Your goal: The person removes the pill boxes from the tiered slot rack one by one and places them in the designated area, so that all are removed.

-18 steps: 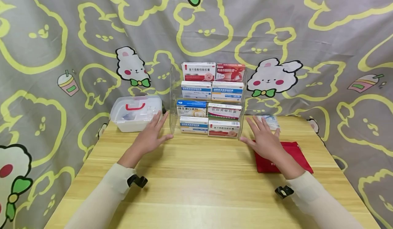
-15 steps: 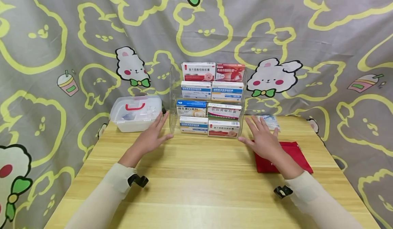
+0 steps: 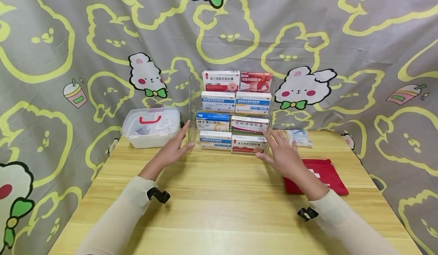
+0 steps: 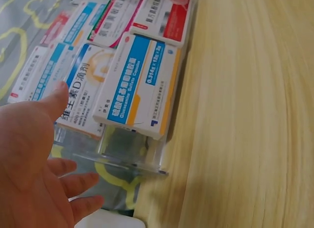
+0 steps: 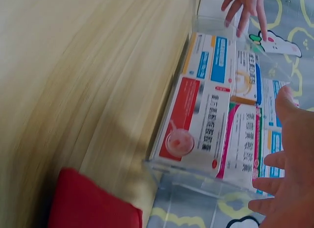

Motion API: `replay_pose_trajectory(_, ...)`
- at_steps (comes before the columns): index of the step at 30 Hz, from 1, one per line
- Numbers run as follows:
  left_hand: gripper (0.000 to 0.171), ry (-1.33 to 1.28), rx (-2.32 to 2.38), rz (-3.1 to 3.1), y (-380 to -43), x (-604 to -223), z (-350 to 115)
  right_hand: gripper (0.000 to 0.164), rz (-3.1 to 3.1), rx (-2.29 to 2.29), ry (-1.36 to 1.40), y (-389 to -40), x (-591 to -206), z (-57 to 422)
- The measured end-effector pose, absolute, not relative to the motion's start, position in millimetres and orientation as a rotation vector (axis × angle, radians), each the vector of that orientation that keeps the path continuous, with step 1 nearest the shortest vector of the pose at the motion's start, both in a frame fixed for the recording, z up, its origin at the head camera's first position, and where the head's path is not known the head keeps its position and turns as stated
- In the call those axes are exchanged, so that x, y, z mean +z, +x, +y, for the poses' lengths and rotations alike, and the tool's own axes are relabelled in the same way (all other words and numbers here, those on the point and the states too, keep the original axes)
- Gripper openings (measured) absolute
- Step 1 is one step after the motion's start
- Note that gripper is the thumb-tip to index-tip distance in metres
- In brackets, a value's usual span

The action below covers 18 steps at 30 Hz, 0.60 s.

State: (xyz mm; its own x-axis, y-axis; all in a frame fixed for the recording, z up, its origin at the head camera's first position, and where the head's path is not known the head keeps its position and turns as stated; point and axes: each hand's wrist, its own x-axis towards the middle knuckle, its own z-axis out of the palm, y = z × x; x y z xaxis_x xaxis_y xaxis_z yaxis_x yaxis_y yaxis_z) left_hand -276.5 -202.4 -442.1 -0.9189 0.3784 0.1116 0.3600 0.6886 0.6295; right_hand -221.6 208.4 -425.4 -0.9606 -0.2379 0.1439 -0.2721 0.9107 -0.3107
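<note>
A clear tiered rack [image 3: 192,135] stands at the back of the table, full of medicine boxes in two columns. Among them are a blue-and-white box [image 4: 140,83] at the bottom left, a red-and-white box [image 5: 194,122] at the bottom right and a vitamin D box [image 3: 213,122] above the first. My left hand [image 3: 172,150] is at the rack's left side, fingers straight and spread. My right hand [image 3: 285,158] is by its lower right corner, fingers also extended. Neither hand holds anything; whether the fingertips touch the rack I cannot tell.
Left of the rack sits a translucent lidded box [image 3: 150,127] with a red handle. To the right lie a red pouch [image 3: 328,175] with a white cross and a small blue-and-white packet [image 3: 299,138]. A patterned curtain [image 3: 232,30] hangs behind the wooden table [image 3: 219,209].
My right hand has moved left, in front of the rack's right edge, uncovering more of the red pouch. My left hand has shifted slightly right. The boxes stay in place.
</note>
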Motion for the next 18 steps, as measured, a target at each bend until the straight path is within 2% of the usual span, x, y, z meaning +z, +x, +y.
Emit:
replay_pose_trajectory(10, 0.090, 0.662, 1.195, 2.826, -293, -446, -192, 0.091, -2.910, 0.518, 0.517, -225, -422, 181)
replay_pose_trajectory(18, 0.089, 0.585, 1.194, 2.831, -299, -452, -188, 0.090, -2.897, 0.511, 0.563, -230, -425, 167)
